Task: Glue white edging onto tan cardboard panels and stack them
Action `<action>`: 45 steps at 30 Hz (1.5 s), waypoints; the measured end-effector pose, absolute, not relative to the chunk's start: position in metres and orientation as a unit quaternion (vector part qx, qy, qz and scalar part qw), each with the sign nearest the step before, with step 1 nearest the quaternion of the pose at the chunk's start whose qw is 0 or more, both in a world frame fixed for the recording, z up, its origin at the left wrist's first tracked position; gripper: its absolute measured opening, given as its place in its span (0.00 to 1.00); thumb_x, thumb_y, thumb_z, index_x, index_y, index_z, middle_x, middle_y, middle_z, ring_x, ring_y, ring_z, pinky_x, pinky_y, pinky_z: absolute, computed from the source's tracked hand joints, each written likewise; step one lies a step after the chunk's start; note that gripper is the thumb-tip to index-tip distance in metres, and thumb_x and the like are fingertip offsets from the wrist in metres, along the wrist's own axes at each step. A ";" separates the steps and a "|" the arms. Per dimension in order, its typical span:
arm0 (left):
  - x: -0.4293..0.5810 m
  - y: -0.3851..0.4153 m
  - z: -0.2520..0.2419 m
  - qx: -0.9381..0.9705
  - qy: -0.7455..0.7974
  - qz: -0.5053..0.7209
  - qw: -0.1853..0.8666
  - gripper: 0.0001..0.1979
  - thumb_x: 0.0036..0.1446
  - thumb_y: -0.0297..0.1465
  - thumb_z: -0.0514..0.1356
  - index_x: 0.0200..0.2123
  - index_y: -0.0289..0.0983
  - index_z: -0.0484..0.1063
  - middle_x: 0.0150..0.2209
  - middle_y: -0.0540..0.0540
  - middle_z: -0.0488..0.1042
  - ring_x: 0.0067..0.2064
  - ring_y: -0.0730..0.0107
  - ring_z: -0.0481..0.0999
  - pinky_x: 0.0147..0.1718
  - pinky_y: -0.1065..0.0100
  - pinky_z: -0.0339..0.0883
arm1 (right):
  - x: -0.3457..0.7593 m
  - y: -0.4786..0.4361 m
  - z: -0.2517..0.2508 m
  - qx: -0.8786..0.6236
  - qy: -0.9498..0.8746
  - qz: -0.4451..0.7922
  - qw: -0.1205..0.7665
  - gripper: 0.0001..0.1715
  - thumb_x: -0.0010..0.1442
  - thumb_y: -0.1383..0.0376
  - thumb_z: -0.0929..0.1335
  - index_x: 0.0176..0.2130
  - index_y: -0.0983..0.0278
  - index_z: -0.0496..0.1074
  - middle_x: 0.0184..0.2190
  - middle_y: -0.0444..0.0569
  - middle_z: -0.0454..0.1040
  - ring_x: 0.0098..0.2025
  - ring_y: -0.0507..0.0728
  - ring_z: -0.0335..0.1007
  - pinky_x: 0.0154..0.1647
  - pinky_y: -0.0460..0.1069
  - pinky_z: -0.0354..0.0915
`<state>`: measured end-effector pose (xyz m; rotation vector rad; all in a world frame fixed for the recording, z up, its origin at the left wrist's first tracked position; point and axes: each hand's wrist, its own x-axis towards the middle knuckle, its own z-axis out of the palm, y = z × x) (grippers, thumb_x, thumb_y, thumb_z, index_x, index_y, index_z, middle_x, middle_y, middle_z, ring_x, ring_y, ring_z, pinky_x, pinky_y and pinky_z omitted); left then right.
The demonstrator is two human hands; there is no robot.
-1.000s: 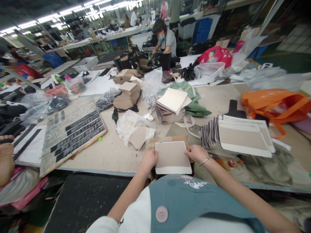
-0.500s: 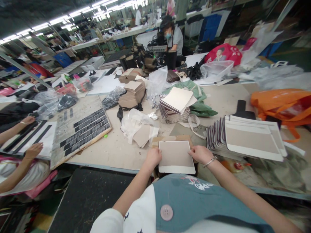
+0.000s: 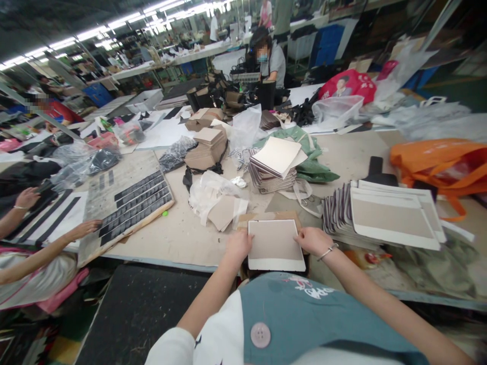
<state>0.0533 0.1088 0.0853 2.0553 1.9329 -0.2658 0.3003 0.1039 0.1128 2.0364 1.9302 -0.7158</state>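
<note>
Right in front of my body lies a flat grey-beige panel (image 3: pixel 274 243) with a pale band along its near edge. My left hand (image 3: pixel 240 244) is closed on its left edge, fingers curled in. On the opposite edge, my right hand (image 3: pixel 312 240) pinches the panel near its upper right side. Under the panel, a brown cardboard box (image 3: pixel 243 221) shows at the far side; the rest of it is hidden. To the right of my right hand sits a fanned stack of similar panels (image 3: pixel 391 215).
Farther back stand another panel stack (image 3: pixel 276 157) and a pile of brown card pieces (image 3: pixel 207 149). Small card pieces (image 3: pixel 222 212) lie by a white plastic bag. At left, a co-worker's hand (image 3: pixel 87 229) touches a board (image 3: pixel 129 203) with black strips. An orange bag (image 3: pixel 437 165) lies at right.
My two hands and the panel stay almost where they were. The co-worker's nearer hand has reached right to the board with black strips; their other hand has moved left.
</note>
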 end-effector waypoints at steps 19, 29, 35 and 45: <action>0.068 0.087 0.055 0.897 0.436 0.015 0.074 0.36 0.57 0.52 0.47 0.63 0.40 0.48 0.66 0.36 0.39 0.66 0.49 0.37 0.60 0.48 0.40 | 0.304 0.101 0.105 0.700 0.660 -0.236 0.136 0.22 0.59 0.52 0.60 0.31 0.62 0.75 0.33 0.54 0.75 0.37 0.60 0.71 0.33 0.49 0.59; 0.059 0.088 0.049 0.890 0.450 0.023 0.069 0.36 0.57 0.52 0.47 0.63 0.37 0.49 0.66 0.35 0.39 0.66 0.48 0.36 0.60 0.48 0.44 | 0.285 0.076 0.075 0.548 0.825 -0.071 -0.121 0.30 0.64 0.54 0.57 0.57 0.72 0.60 0.58 0.60 0.60 0.60 0.61 0.53 0.58 0.55 0.54; 0.057 0.089 0.048 0.894 0.445 0.014 0.055 0.35 0.59 0.48 0.48 0.63 0.36 0.48 0.66 0.34 0.40 0.66 0.48 0.37 0.60 0.49 0.44 | 0.252 0.078 0.045 0.442 0.888 -0.073 -0.106 0.43 0.61 0.48 0.60 0.63 0.73 0.48 0.64 0.59 0.47 0.66 0.62 0.37 0.64 0.59 0.44; 0.057 0.088 0.044 0.887 0.459 0.020 0.037 0.35 0.58 0.49 0.49 0.63 0.38 0.49 0.66 0.37 0.41 0.66 0.49 0.38 0.60 0.50 0.44 | 0.306 0.068 0.044 0.574 0.815 -0.037 -0.074 0.36 0.61 0.53 0.60 0.62 0.70 0.53 0.64 0.60 0.45 0.66 0.64 0.35 0.62 0.65 0.41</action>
